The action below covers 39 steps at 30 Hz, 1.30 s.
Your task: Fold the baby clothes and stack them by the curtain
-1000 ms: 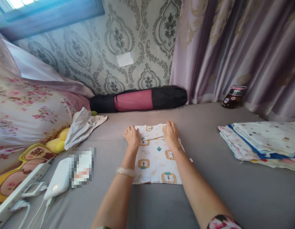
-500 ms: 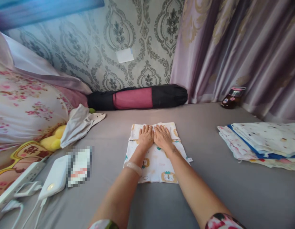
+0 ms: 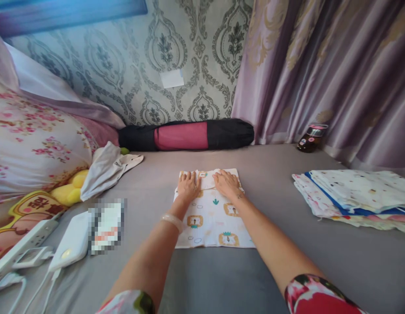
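Observation:
A white cloth [image 3: 209, 231] printed with orange lions and green plants lies flat on the grey bed sheet in front of me. Its far end is folded over toward me, making a band across the top. My left hand [image 3: 188, 186] rests palm down on the left part of that band, fingers stretched out and pointing away. On the right part of the band lies my right hand [image 3: 227, 184], also flat, with its fingers extended. Between the two hands a strip of the folded cloth shows. A pale bangle [image 3: 173, 221] circles my left wrist.
To the right lies a stack of folded cloths [image 3: 352, 189], with a dark bottle [image 3: 311, 138] behind it. A black and red roll [image 3: 181, 135] lies along the wall. At left are a power strip [image 3: 24, 248], a white power bank [image 3: 71, 240], a pillow and yellow plush toy [image 3: 69, 187].
My hands have moved apart sideways across the folded band, the left one to the left and the right one slightly to the right. More of the print between them shows.

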{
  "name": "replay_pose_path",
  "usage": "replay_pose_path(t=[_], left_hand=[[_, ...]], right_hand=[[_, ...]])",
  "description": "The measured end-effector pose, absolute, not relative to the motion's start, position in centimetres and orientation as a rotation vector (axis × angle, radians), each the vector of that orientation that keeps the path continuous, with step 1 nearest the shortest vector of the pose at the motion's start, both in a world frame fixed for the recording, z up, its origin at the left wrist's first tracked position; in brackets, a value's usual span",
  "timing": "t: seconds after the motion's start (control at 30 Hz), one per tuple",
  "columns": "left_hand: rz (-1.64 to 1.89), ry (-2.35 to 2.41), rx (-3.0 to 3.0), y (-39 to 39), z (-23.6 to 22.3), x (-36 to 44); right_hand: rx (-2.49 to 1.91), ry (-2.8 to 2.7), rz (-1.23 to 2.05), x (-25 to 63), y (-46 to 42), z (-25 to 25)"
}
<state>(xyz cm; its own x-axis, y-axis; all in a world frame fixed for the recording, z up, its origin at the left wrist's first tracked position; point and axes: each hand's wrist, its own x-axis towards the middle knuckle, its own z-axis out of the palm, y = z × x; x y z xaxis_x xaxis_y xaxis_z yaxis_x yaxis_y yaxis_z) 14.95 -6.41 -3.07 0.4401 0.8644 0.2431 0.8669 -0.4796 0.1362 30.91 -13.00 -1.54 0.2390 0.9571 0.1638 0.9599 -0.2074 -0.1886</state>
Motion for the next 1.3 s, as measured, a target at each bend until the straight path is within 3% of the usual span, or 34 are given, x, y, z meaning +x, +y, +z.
replay_pose_path(t=[0.23, 0.67, 1.13, 1.3], left_hand=[[-0.217, -1.346, -2.797, -4.5, -3.4, 12.6], [-0.17, -1.532, -2.794, -4.6, -3.5, 12.5], [-0.219, -1.433, -2.746, -4.7, -3.9, 12.7], [-0.388, -1.085, -2.756, -5.0, -3.8, 12.7]], right_hand=[[-2.01, -2.119, -0.097, 34.9, -13.3, -1.8], [-2.011, -2.109, 0.117, 36.1, -13.3, -3.5], [-2.054, -2.13, 0.141, 35.8, -13.4, -2.8], [-2.069, -2.183, 0.021, 33.7, -13.0, -1.4]])
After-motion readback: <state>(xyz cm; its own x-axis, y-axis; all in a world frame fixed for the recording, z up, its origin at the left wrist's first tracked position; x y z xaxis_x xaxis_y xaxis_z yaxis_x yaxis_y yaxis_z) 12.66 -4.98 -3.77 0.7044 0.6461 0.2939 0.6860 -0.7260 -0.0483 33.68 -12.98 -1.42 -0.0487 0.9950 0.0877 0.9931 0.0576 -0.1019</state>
